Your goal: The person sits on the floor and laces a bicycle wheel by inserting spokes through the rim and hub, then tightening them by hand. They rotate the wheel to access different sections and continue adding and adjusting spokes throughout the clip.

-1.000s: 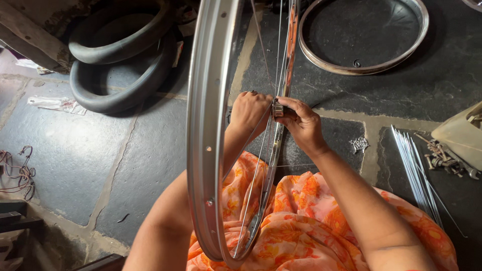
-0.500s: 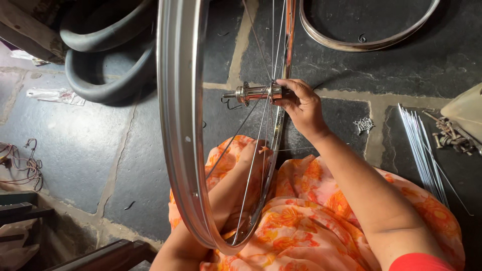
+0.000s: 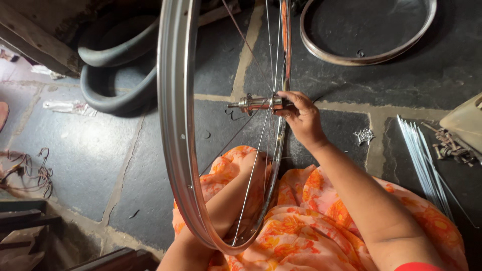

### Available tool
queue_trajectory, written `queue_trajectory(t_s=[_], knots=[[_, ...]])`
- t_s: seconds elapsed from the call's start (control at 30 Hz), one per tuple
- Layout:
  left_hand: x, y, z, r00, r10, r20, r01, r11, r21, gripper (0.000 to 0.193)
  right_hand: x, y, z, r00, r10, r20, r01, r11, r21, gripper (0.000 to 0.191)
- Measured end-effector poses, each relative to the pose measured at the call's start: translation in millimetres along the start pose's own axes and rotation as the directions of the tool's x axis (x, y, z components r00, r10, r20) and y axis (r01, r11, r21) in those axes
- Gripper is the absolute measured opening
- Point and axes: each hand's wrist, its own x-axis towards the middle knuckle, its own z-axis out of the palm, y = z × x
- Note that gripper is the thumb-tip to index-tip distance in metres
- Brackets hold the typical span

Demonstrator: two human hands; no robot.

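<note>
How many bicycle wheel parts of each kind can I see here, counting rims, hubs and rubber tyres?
Metal rims: 2, the spoked rim standing on the person's lap and the bare rim lying on the floor
Hubs: 1, the hub held in the grip of the right hand
Black rubber tyres: 2, and
Total: 5

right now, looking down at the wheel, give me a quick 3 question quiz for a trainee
1. True or false: the right hand grips the hub of the spoked wheel rim.
2. Where does the left hand sit? A) on the rubber tyres B) low inside the wheel, against the orange cloth C) on the loose spokes
3. What lies flat on the stone floor at top right?

Key: 1 true; 2 B; 3 a bare metal rim.
</note>
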Motion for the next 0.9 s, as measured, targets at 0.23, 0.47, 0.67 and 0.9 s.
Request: queue_trajectory(t_s=[0.23,0.47,0.67,0.9], knots=[[-40,-56,-85,0.948,-0.094,-0.303,-0.140,0.732,-0.666,0.019,-1,1,-1,1.000,-0.010,-0.023,0.009,0.998,-0.054,0.044],[-109,-107,-185,0.829,-0.415,-0.374,-0.384,0.062,-0.921,0.008,-8,2,7,0.994,-0.050,-0.098,0.041,0.995,-0.090,0.044],[-101,-93,-212,0.737,-0.530,-0.419,-0.517,-0.043,-0.855,0.007,-9,-1,10,0.993,-0.046,-0.110,0.037,0.996,-0.080,0.043],[-70,-99,-197,0.674,-0.639,-0.372,-0.488,-0.006,-0.873,0.008,-9,-1,10,0.990,-0.082,-0.117,0.061,0.984,-0.167,0.045]])
